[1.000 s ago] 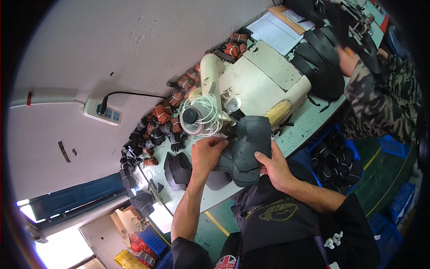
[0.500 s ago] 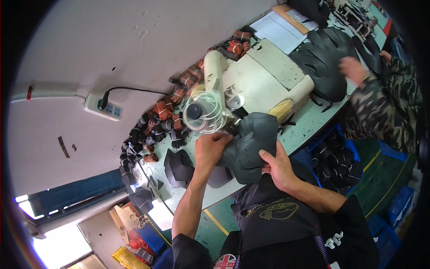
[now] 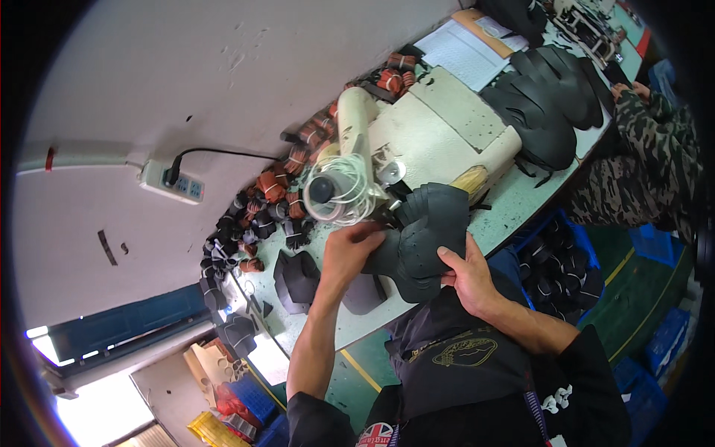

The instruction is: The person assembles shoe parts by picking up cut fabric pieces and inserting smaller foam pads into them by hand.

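Observation:
A sheaf of black cut pieces (image 3: 426, 244), overlapping like a fan and dotted with small holes, is held in front of me near a cream sewing machine (image 3: 447, 112). My right hand (image 3: 469, 279) grips its right edge, thumb on top and fingers beneath. My left hand (image 3: 350, 252) is closed at its left edge, close to the machine's needle end; the fingertips are partly hidden. More black pieces (image 3: 296, 280) lie on the pale table (image 3: 339, 328) left of my left forearm, and another black piece (image 3: 365, 294) lies right of it.
Bundles of brown and black strips (image 3: 272, 186) line the wall side. White thread coils in a clear container (image 3: 339, 190). Large black pieces (image 3: 551, 97) are piled right of the machine, by a co-worker's camouflage sleeve (image 3: 640, 141). A blue crate (image 3: 592, 249) holds black rolls below the table.
The sheaf has turned slightly, its layers more fanned at the top. My hands keep their hold. The co-worker's hand has drawn back right from the black pile, where another large piece now lies.

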The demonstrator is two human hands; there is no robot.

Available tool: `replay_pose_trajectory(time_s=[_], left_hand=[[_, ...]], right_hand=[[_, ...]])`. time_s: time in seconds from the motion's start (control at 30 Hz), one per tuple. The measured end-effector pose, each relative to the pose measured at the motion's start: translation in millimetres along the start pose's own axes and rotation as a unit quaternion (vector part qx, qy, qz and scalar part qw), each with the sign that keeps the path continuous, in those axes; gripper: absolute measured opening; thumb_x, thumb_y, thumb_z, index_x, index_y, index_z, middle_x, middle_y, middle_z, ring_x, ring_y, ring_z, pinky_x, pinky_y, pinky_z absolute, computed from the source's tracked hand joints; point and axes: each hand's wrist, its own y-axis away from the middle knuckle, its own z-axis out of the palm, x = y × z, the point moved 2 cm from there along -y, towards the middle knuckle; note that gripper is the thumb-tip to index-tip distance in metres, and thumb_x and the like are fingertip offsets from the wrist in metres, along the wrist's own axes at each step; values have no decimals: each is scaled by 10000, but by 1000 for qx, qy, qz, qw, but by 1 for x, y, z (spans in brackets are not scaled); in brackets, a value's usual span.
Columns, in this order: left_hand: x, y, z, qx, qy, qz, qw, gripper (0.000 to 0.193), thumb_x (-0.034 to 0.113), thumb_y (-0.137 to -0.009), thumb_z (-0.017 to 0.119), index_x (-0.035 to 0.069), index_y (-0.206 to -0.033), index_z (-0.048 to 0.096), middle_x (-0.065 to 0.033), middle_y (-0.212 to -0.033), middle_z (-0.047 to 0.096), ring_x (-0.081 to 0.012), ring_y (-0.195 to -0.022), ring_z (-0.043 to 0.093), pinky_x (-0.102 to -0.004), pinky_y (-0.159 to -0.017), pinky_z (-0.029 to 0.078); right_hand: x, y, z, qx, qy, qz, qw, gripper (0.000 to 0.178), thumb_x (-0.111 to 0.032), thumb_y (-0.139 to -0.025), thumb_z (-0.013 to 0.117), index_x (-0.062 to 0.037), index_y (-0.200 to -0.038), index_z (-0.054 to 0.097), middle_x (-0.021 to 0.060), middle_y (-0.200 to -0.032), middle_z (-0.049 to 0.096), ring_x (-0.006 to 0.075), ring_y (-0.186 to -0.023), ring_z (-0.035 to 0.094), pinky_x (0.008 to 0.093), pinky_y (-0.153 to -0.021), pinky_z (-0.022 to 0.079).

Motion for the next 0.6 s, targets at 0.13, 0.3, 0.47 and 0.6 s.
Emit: replay_pose_trajectory(time_s=[0.13,0.3,0.47,0.6], left_hand=[[4,-2,2,40,-96,-23,994,268,255,-841,752,45,-1006,779,-130,-900,767,-190,-813,727,-303,-776,537],[2,-4,7,41,-99,-14,994,254,251,-846,750,44,-990,783,-132,-883,765,-184,-804,725,-298,-771,536],[-16,1,6,14,1,-33,999,291,233,-844,758,35,-1058,767,-123,-899,763,-151,-814,714,-293,-769,536],[25,-6,12,28,-116,-49,992,308,237,-849,758,36,-1082,758,-102,-927,761,-126,-807,697,-289,-765,534]], right_hand=[[-2,-1,1,-9,7,5,1000,466,-116,-1002,555,-64,-1428,373,136,-1285,591,243,-1064,682,409,-835,615],[-8,0,0,-4,-6,6,1000,483,-142,-981,583,-65,-1418,393,126,-1278,585,226,-1083,661,376,-816,601],[-1,4,-4,-1,-6,5,1000,481,-135,-978,584,-64,-1418,404,118,-1276,587,224,-1079,661,372,-811,608],[-8,3,-3,-3,-31,-6,1000,491,-131,-973,591,-66,-1424,409,113,-1272,590,216,-1070,660,367,-802,611]])
